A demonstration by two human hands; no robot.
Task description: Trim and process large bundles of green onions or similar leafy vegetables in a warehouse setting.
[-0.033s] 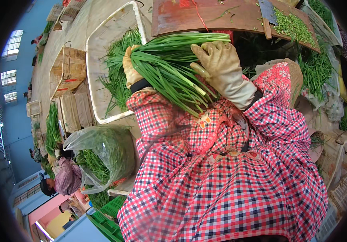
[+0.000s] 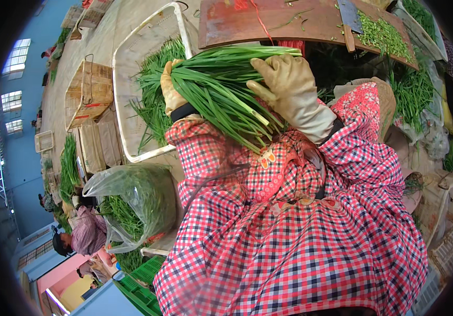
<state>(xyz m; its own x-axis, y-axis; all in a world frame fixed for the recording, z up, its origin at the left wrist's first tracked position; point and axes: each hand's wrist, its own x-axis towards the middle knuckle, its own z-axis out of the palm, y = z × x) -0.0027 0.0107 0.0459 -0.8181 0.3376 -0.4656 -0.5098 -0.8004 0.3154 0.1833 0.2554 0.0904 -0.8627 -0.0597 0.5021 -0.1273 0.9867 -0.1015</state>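
- Left hand, in a pale, stained glove, is closed around one side of a bunch of long green stalks; its fingertips show at the top, and most of its palm is hidden by the leaves.
- Right hand, gloved too, is partly open at the other side of the bunch, its thumb spread away from the bent fingers; whether the fingers grip any stalks, I cannot tell.
- Between the two hands, the bunch fans out above the person's lap, some stalks running across toward the right hand and others slanting down to the front of the checked smock.
- Behind the left hand stands a white crate with loose greens in it.
- Beyond the bunch is a brown board, bearing a red string, a wide-bladed knife with a wooden handle and a heap of chopped greens.
- On the left, below the white crate in the view, sits a clear plastic bag of greens, near a green crate.
- Farther left, another person in a striped top bends forward.
- More greens lie at the right.
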